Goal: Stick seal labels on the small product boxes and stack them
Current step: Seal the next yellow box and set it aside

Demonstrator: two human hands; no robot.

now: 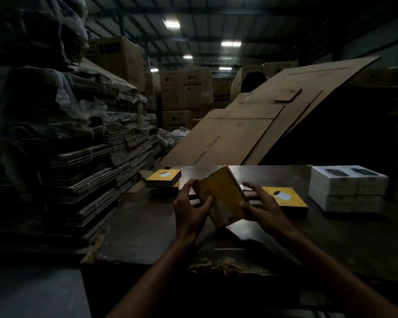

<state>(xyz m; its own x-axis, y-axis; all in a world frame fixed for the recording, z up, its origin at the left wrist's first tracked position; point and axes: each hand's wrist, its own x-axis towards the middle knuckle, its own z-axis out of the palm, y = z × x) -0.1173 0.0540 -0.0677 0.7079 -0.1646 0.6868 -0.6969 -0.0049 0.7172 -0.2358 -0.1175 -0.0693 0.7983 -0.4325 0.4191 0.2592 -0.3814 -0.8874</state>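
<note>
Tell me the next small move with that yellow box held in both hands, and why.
Probably turn the held yellow box flat so a closing edge faces up for a seal. The left hand and right hand hold it tilted above the table, and no label can be made out in the fingers. Two yellow boxes already sit stacked at far left, a likely place for it afterwards.

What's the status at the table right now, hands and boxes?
Left hand and right hand both grip a yellow box, tilted above the table. Yellow stack left, another yellow box right. White boxes far right. Nothing blocking.
</note>
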